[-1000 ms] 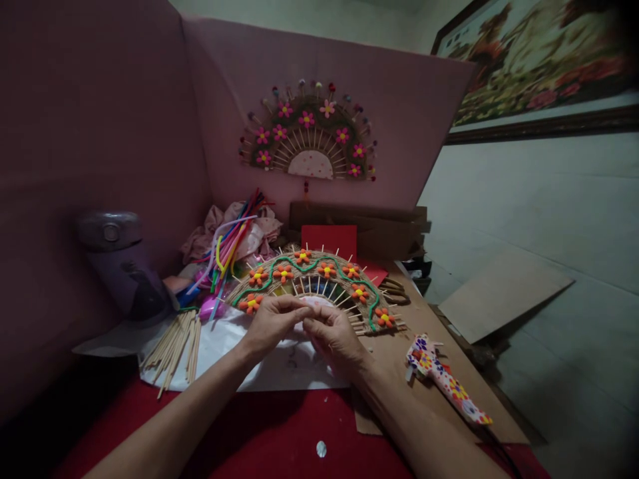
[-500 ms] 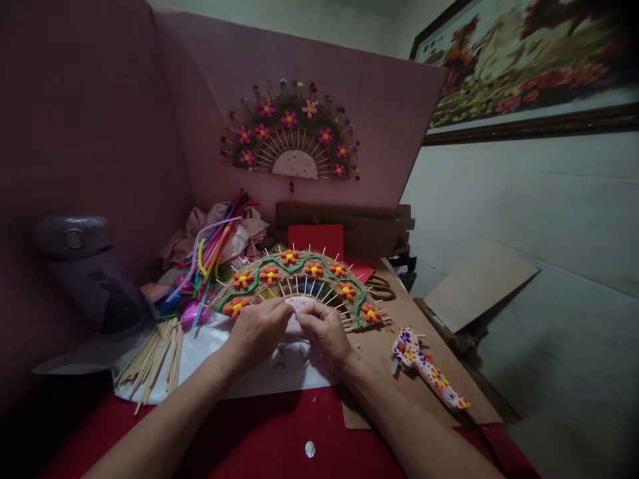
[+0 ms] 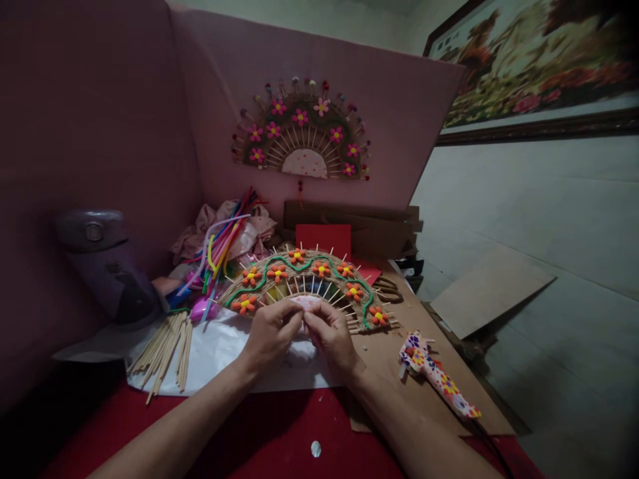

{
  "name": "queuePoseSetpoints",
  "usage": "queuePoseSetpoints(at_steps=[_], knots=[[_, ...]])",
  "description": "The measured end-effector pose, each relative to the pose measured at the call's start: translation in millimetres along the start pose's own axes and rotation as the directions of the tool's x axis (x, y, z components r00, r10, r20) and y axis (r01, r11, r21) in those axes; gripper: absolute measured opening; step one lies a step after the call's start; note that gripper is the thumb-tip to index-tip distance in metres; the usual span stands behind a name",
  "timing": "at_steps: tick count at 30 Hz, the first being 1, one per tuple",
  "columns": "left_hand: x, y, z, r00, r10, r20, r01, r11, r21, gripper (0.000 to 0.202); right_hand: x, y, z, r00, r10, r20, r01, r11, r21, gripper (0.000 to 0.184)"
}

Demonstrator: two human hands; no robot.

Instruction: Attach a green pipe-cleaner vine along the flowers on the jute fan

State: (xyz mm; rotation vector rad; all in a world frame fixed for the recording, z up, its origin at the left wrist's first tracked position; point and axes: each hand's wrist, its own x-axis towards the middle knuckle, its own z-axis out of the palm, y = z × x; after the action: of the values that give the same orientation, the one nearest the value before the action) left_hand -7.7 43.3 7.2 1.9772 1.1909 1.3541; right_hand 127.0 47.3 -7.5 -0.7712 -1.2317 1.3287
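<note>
My left hand and my right hand meet just in front of a half-round craft fan. Both are closed, thumbs and forefingers pinched together; whatever lies between the fingertips is hidden or too small to name. The fan is wrapped in brown twine, with thin wooden sticks as ribs, a wavy green cord and orange flowers with yellow centres. Its pink dotted half-circle base shows just above my fingertips, and my hands cover the rest. Beneath my hands lies a white plastic sheet.
Loose wooden sticks lie at left near a tumbler and colourful pipe cleaners. A flower-patterned glue gun rests on cardboard at right, its cord trailing forward. A similar fan hangs on the pink board behind.
The view has shifted slightly, so the scene sits a little further right. My fingertips have come closer together, still pinched, in front of the fan's base.
</note>
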Motion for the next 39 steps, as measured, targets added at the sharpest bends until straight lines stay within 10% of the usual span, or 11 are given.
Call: queuePoseSetpoints(at_steps=[8,25,31,35,39], knots=[[9.3,6.8,-6.2,0.937,-0.322,0.135,0.347,0.82,-0.454,0.026,0.9,-9.1,-2.7,0.987,0.137,0.079,-0.148,0.975,0.165,0.016],[8.3,2.2,-8.9,0.909,-0.271,0.316,0.411,0.707,-0.575,0.024,-0.3,-7.8,-8.0,0.9,0.287,0.329,-0.395,0.856,0.333,0.014],[10.6,0.2,-11.6,0.96,-0.173,0.222,0.253,0.877,-0.409,0.016,2.0,-4.9,-5.0,0.924,0.256,0.285,-0.326,0.915,0.236,0.018],[12.5,-6.4,-14.4,0.993,-0.009,0.114,0.013,0.999,-0.034,0.01,3.8,-2.4,-4.6,0.991,0.028,0.134,-0.011,0.992,-0.126,0.018],[8.7,-3.1,-15.5,0.987,0.077,0.143,-0.127,0.914,0.385,0.014,0.7,-4.7,-5.9,0.943,-0.289,0.165,0.332,0.791,-0.514,0.013]])
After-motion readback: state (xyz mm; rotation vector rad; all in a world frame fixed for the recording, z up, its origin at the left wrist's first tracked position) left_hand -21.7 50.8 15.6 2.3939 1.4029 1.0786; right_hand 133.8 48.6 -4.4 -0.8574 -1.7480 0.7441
